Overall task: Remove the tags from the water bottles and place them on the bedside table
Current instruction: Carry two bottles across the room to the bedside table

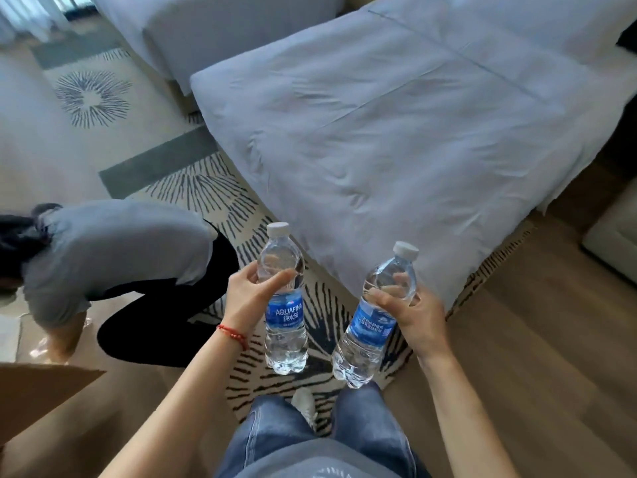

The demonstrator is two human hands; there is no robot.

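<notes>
We hold two water bottles in front of us, above the rug [320,305] and our own legs [310,439]. The left bottle [285,305] stands upright in our left hand [253,298]; the right bottle [374,319], just beside it and apart, tilts with its cap [406,250] leaning to the right, in our right hand [410,312]. Ahead and to the right lies a bed [396,132], its near corner just behind the bottles. A second bed [213,32] lies further back, to the left of the first. At far left another person [113,257] crouches on the floor, beside the rug. A cardboard flap [38,391] sits at lower left, in front of that person.
</notes>
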